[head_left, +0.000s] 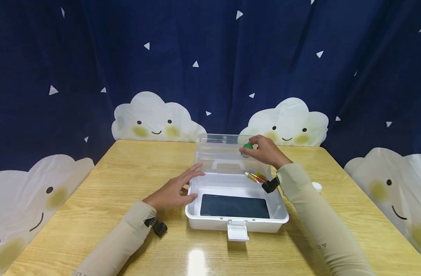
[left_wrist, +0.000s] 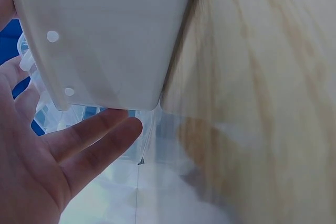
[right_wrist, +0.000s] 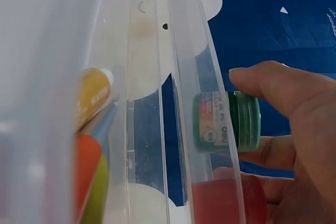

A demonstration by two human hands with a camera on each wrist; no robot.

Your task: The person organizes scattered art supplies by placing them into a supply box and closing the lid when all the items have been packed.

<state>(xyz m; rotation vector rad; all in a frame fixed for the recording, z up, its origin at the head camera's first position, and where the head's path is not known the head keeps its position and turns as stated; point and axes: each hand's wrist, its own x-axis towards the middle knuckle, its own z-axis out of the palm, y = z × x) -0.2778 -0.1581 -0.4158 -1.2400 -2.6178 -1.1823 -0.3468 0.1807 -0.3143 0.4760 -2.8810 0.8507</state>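
Observation:
A white plastic box [head_left: 196,214] stands open on the table, its clear lid [head_left: 220,153] tilted back. A dark flat slab [head_left: 234,206] lies in the box, with several markers [head_left: 255,177] at its rear right corner. My right hand [head_left: 265,151] pinches a small green jar [head_left: 248,146] against the lid. In the right wrist view the green jar [right_wrist: 226,121] sits between thumb and fingers [right_wrist: 278,85], a red object [right_wrist: 226,200] shows below it, and the markers [right_wrist: 92,135] lie behind the clear wall. My left hand [head_left: 176,191] rests with straight fingers [left_wrist: 89,137] against the box's left wall [left_wrist: 105,35].
The wooden table [head_left: 127,168] stretches left and right of the box. A small white object [head_left: 316,186] lies on it right of my right forearm. A dark blue curtain [head_left: 210,57] with cloud figures hangs behind the far edge.

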